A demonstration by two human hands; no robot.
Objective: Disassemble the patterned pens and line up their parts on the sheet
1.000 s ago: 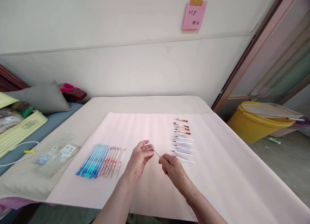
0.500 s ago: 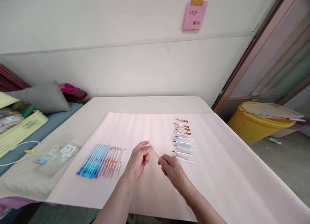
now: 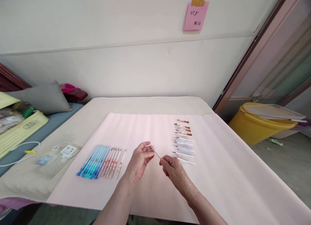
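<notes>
Between my hands is a slim white pen point(image 3: 156, 152), slanting from upper left to lower right. My right hand point(image 3: 173, 169) is closed round its lower end. At its upper tip, the thumb and fingers of my left hand point(image 3: 141, 160) pinch close together; the exact contact is partly hidden. On the left lie blue pens point(image 3: 94, 161) side by side, with white pens with red patterns point(image 3: 112, 161) next to them. To the right, a column of pens with brown ends point(image 3: 184, 129) and white pens point(image 3: 184, 148) lies crosswise.
A pale pink sheet point(image 3: 218, 173) covers the table. Clear plastic packaging point(image 3: 60, 157) lies on the cloth at left, near a white cord point(image 3: 21, 163). A yellow bin point(image 3: 252, 124) stands on the floor at right. A pink note point(image 3: 196, 17) is taped to the wall.
The left thumb has shifted slightly to the right along the pen's upper end. My right hand has barely moved, and the laid-out pens are unchanged.
</notes>
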